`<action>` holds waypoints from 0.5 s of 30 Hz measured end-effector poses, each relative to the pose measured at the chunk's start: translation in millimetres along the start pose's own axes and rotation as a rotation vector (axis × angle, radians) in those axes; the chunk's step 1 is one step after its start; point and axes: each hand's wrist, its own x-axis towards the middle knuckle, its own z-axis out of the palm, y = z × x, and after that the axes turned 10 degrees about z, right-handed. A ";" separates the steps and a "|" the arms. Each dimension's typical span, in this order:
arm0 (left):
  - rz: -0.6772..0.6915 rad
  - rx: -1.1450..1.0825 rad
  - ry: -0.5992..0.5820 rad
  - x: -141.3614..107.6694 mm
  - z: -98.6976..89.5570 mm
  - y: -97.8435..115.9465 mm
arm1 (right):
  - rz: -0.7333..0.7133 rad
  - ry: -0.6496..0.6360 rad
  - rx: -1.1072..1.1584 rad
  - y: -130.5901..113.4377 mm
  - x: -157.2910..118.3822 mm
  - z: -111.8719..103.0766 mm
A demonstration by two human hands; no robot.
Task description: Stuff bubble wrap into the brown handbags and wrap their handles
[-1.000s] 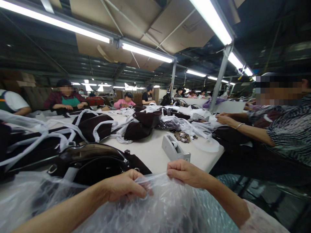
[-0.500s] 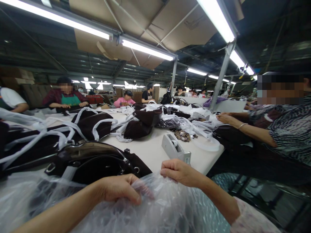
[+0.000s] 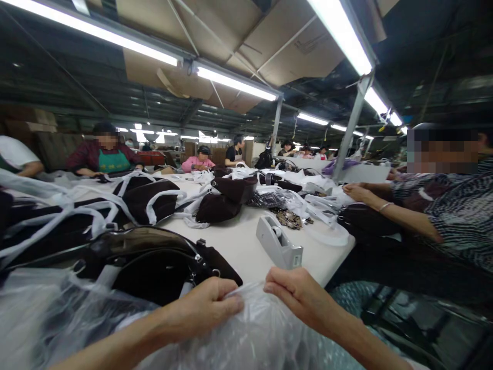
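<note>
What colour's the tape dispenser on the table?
The tape dispenser is light grey; the head view shows it best.

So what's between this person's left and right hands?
Clear, wrinkled plastic spans from the left hand to the right hand in the head view.

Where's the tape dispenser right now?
In the head view, the grey tape dispenser stands on the white table, just right of centre, beyond the right hand.

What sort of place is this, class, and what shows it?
Probably a bag factory or workshop: dark bags heaped on a table, workers around it, and strip lights overhead.
</note>
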 end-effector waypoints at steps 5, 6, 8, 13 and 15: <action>0.160 0.250 0.013 3.8 -5.4 21.1 | -0.086 0.089 -0.146 -9.2 -1.1 2.1; 0.153 0.189 0.004 6.3 -4.1 22.8 | -0.111 0.117 -0.157 -10.7 -0.6 2.0; 0.138 0.069 0.002 11.2 0.9 20.6 | -0.159 0.178 -0.173 -11.8 -1.7 1.3; 0.032 -0.292 0.055 12.0 15.4 1.8 | -0.224 0.280 -0.211 -8.0 -16.7 2.0; 0.019 -0.399 0.072 7.4 17.5 -0.1 | -0.276 0.341 -0.246 -8.7 -22.1 3.0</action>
